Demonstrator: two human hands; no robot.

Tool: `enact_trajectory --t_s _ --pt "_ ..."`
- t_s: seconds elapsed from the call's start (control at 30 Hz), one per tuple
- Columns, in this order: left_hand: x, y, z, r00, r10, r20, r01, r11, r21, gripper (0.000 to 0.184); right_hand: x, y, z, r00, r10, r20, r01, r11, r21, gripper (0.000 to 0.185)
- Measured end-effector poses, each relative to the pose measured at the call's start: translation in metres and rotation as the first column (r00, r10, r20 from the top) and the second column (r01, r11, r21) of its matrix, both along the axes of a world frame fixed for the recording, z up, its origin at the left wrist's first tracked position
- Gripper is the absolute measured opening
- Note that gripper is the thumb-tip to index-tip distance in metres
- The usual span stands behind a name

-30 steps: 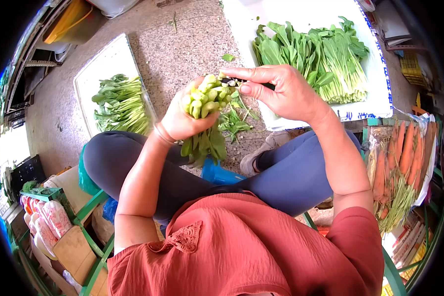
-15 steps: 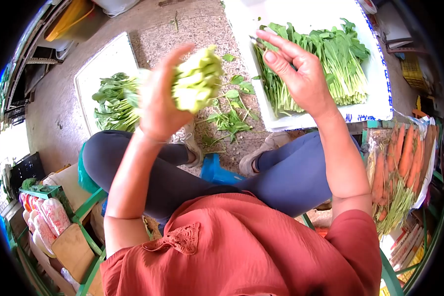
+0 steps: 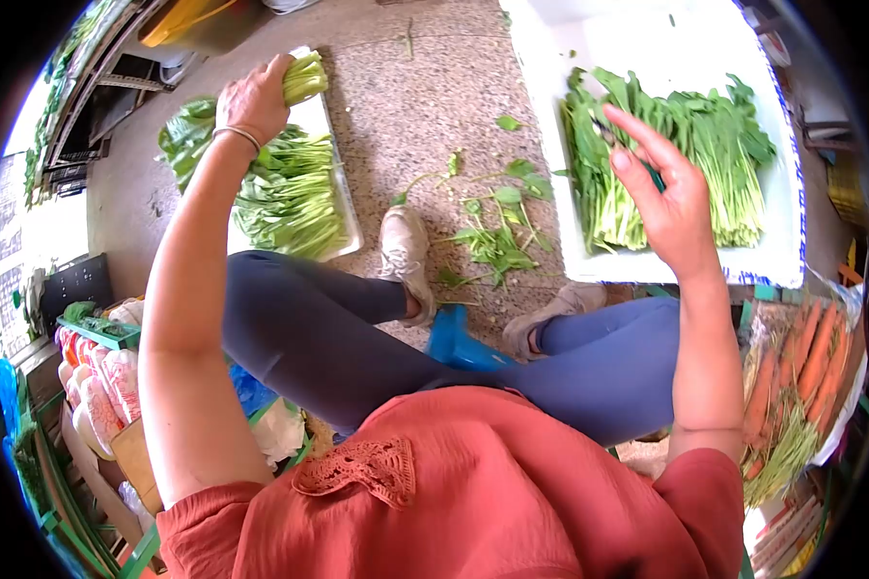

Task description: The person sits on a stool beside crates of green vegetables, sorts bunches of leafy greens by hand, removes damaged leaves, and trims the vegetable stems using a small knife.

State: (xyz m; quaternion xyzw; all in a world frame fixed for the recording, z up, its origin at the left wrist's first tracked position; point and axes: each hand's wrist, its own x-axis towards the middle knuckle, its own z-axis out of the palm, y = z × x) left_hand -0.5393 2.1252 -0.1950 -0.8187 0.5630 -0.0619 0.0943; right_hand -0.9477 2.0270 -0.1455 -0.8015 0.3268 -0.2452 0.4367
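My left hand (image 3: 254, 104) is closed around a bunch of leafy greens, its pale cut stems (image 3: 305, 77) pointing right and its broad leaves (image 3: 187, 140) hanging left. It is above the far end of a white foam lid (image 3: 350, 217), where more greens (image 3: 294, 188) lie in a pile. My right hand (image 3: 674, 207) hovers over the near part of a white foam box (image 3: 647, 265) packed with upright-looking rows of greens (image 3: 714, 145). Its index finger and thumb stretch forward. A thin dark thing (image 3: 601, 125) shows by the fingertips; its kind is unclear, and the other fingers are hidden.
Loose leaves and stems (image 3: 497, 241) are scattered on the speckled floor between the lid and the box. A blue plastic piece (image 3: 459, 343) lies between my shoes. Carrots (image 3: 821, 347) stand at the right, wrapped packs (image 3: 106, 386) at the left. A yellow bucket (image 3: 179, 24) is behind.
My left hand has carried the bunch of greens from in front of me to the far left, over the lid. The right hand stays over the box, and the view has shifted left.
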Motion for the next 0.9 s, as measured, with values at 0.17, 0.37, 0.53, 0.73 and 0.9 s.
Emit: enact_trajectory --t_s 0.17,0.37,0.53,0.73,0.9 --pt "0.06 0.004 -0.022 0.986 -0.077 0.145 0.05 0.982 0.18 0.036 0.013 0.004 0.0 0.99 0.028 -0.138 -0.041 0.995 -0.09 0.035" --pt "0.1 0.008 -0.111 0.967 -0.216 0.135 0.159 0.925 0.344 0.038 0.02 -0.002 -0.021 0.925 0.056 -0.375 -0.064 0.998 -0.008 0.035" --pt "0.124 -0.001 -0.174 0.977 -0.211 0.032 0.182 0.901 0.394 0.036 0.024 -0.006 -0.062 0.879 0.037 -0.476 0.07 0.976 0.205 0.033" --pt "0.144 0.014 -0.239 0.952 0.182 -0.248 -0.055 0.894 0.445 0.08 0.043 -0.005 -0.096 0.851 0.026 -0.525 0.173 0.93 0.325 0.038" --pt "0.164 -0.001 -0.232 0.916 0.232 -0.327 0.03 0.775 0.632 0.109 0.122 0.009 -0.148 0.902 -0.013 -0.431 0.244 0.84 0.486 0.039"
